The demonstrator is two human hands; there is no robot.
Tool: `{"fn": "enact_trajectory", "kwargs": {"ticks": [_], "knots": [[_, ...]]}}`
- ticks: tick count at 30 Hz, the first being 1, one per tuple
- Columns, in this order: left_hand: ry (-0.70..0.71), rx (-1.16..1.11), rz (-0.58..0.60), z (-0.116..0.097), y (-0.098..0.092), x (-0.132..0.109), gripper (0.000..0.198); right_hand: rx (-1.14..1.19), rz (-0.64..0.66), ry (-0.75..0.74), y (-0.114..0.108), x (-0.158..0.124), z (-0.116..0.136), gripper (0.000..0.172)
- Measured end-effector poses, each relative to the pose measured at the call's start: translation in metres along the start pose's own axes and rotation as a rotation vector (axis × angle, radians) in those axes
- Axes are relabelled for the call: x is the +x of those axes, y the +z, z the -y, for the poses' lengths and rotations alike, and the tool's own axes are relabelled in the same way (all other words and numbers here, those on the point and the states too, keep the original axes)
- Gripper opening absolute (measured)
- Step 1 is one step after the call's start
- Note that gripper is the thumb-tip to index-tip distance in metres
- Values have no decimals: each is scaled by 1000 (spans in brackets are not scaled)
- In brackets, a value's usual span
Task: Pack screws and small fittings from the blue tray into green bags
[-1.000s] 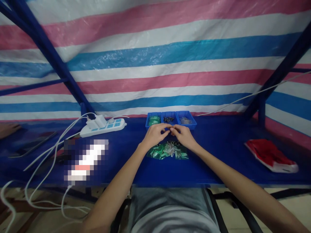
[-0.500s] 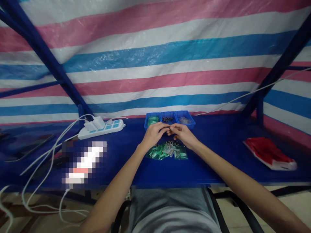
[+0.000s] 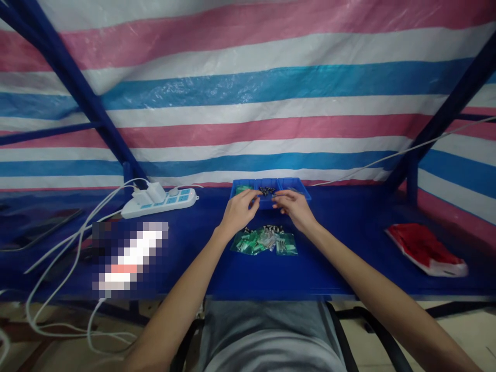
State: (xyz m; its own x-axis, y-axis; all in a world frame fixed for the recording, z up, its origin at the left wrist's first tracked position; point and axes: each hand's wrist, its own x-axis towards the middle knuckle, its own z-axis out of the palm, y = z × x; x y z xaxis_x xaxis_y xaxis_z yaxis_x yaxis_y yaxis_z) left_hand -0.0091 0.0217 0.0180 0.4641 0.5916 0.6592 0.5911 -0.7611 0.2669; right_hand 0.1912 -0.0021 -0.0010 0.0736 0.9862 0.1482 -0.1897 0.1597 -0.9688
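Note:
My left hand (image 3: 240,211) hovers at the front left of a blue three-part bin (image 3: 306,193), thumb and fingers apart, with nothing visible between them. Opposite it, my right hand (image 3: 297,209) has its fingers bent and slightly spread, and I see nothing held there either. A gap separates the two hands. Small dark metal parts (image 3: 266,191) lie in the bin's middle compartment, and green packets (image 3: 243,189) show in the left one. Closer to me, a pile of small green and clear bags (image 3: 263,242) lies on the table, with loose dark and silvery pieces (image 3: 273,228) behind it.
On the left a white power strip (image 3: 158,203) with plugs and trailing white cables (image 3: 79,243) lies beside a blurred-out bright object (image 3: 132,256). A red and white package (image 3: 426,249) rests on the blue table (image 3: 267,279) at right. A striped sheet (image 3: 267,124) hangs behind.
My hands were together at the fingertips in front of the bin; they have parted to left and right. The view has shifted slightly.

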Motion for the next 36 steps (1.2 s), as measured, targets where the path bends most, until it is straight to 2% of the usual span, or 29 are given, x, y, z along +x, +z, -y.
{"fn": "enact_trajectory", "kwargs": {"ticks": [3,4,9,13,19,24,27,29,32,36], "knots": [[-14,21,-11,1,0,0,21,61,85,27,-1,1,4,58],[-21,27,-13,1,0,0,21,55,94,30,-2,1,5,60],[-52,29,-16,3,-2,-1,21,-124,61,16,-8,-2,3,30],[-56,3,16,7,-6,0,21,-353,234,16,-7,-6,-1,20],[-115,-167,205,15,-3,0,21,-740,393,-230,5,-18,-1,13],[-131,-169,233,13,6,-2,19,-956,518,-417,8,-26,4,12],[-103,-96,226,8,6,-3,21,-1034,575,-492,9,-28,8,15],[-74,-50,248,5,4,-4,22,-1055,614,-481,9,-28,10,18],[-37,-16,320,0,3,-5,22,-1089,606,-470,6,-26,11,26],[-17,-16,384,-3,8,-5,20,-1047,646,-416,-2,-21,11,35]]}}
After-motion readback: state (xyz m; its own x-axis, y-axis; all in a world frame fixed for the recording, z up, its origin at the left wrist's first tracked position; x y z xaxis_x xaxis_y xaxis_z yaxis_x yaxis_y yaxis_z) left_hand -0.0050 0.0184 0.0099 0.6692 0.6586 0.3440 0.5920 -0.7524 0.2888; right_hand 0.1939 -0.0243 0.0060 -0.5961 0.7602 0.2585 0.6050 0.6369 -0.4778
